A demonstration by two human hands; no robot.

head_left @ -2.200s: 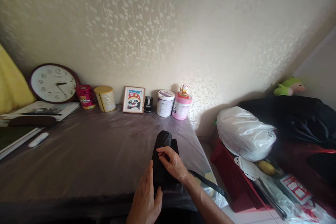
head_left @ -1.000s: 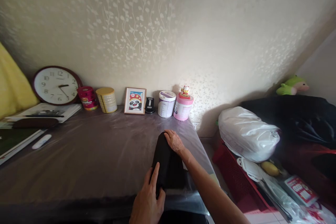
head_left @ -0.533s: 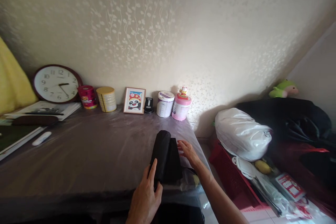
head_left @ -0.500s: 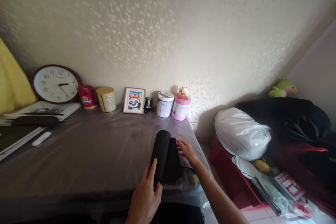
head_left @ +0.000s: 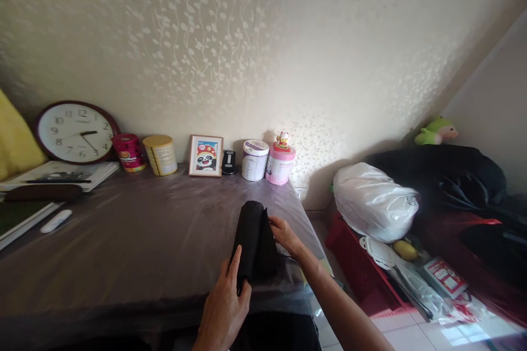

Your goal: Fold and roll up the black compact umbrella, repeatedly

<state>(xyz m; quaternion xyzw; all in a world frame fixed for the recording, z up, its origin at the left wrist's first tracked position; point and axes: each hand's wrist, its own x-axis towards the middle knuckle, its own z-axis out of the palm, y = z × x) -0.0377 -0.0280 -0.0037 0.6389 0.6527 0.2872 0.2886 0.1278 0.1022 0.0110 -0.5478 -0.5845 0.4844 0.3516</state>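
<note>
The black roll [head_left: 248, 236] lies six-to-twelve on the tabletop [head_left: 164, 241] — left hand [head_left: 224, 301] clasping its seven o'clock end, right hand [head_left: 285, 236] at its flap [head_left: 267, 255], three o'clock — pinch unclear.

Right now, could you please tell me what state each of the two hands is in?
Left hand: closed on the near end of the black roll.
Right hand: at the black flap's edge; whether it is gripping cannot be told.

Matte black roll [head_left: 248, 233], long, lying on the grey table [head_left: 144, 230] near its right edge, flap [head_left: 267, 249] lifted alongside
</note>
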